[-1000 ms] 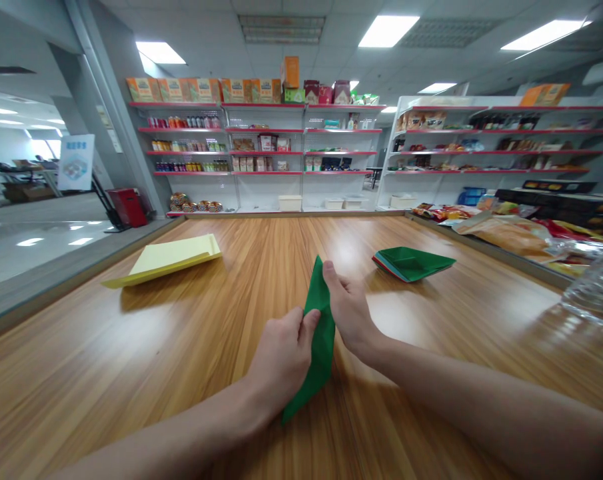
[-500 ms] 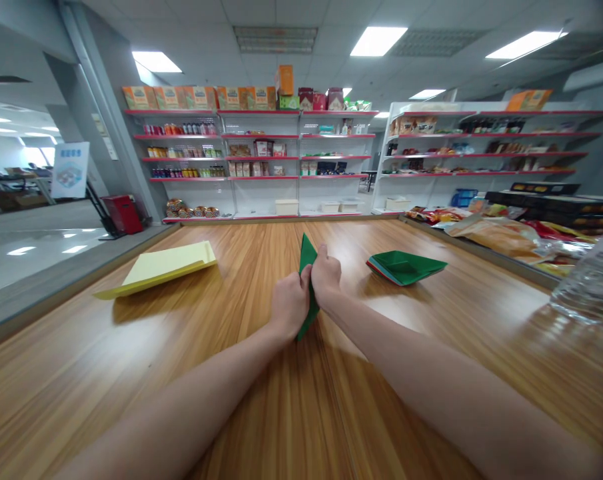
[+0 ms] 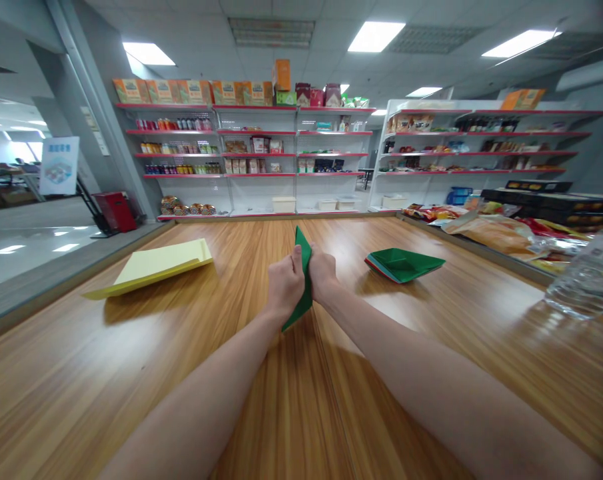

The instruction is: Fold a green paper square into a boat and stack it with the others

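A folded sheet of green paper (image 3: 301,303) stands on edge between my hands over the middle of the table. My left hand (image 3: 285,280) grips it from the left, fingers curled and thumb on top. From the right, my right hand (image 3: 323,272) is closed on the same paper; its fingertips are hidden behind the sheet. To the right lies a small stack of folded papers (image 3: 405,265), green on top with red and light blue edges beneath. A pile of yellow paper sheets (image 3: 156,265) rests on the left, its near edge raised off the wood.
A clear plastic bottle (image 3: 586,277) stands at the right edge. Snack bags (image 3: 501,233) and black boxes (image 3: 541,208) lie behind it. The wooden table (image 3: 191,360) has a raised rim. Stocked shelves (image 3: 261,175) line the back, and a sign (image 3: 58,167) stands at left.
The green paper has tilted, its lower corner swinging left and toward me. My left thumb has moved up along it. The whole view has shifted slightly.
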Demonstrator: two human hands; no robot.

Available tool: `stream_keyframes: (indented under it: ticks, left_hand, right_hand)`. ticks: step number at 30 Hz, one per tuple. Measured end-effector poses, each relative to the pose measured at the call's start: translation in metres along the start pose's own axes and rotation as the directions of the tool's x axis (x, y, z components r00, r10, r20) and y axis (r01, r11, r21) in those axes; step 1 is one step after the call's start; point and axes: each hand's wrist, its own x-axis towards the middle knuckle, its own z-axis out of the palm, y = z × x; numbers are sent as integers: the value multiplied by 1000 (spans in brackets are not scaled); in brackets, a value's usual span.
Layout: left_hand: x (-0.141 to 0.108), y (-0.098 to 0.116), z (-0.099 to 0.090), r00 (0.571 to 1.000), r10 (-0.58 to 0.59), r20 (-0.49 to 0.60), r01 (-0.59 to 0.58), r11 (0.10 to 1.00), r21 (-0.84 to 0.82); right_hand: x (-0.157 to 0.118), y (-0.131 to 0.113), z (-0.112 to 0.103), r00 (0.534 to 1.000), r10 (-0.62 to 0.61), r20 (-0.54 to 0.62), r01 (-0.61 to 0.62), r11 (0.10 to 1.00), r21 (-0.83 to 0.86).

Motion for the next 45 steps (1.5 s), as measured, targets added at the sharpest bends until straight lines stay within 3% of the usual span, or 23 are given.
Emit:
stream_keyframes:
  ticks: [6,13,20,24,27,31,35,39,43,45]
  left_hand:
    - [0,-1,-5,994,-58,-94,54,998,-40]
    - [-1,7,-4,978,-184,-94,171,976,-131]
    - [1,0,-6,943,-302,-137,279,946,-166]
    - [1,-6,7,887,-460,-39,438,866,-240]
    - [4,-10,12,872,-488,28,475,832,-285]
    - [13,-14,4,880,-474,31,464,842,-276]
    - [24,-19,-8,898,-414,149,440,850,-290]
    - [32,-23,-17,891,-350,291,434,846,-310]
    - [33,-23,-22,868,-312,386,444,834,-326]
    - [32,-24,-24,861,-309,403,451,831,-326]
  right_hand:
    - [-12,0,-1,995,-54,-89,50,998,-46]
    - [-13,1,-2,989,-143,-26,143,990,14]
    - [-22,12,1,982,-171,-75,163,982,-100]
    - [-18,10,2,972,-234,1,233,969,-78]
    - [-17,8,0,958,-270,92,274,961,-29]
    - [-16,5,-2,935,-321,153,331,942,-48]
    - [-8,2,-6,827,-434,358,497,862,-103]
    - [-5,-1,-12,762,-417,496,516,853,-76]
    - [-4,-10,-19,742,-393,543,521,848,-99]
    - [-2,-15,-22,757,-369,539,508,852,-130]
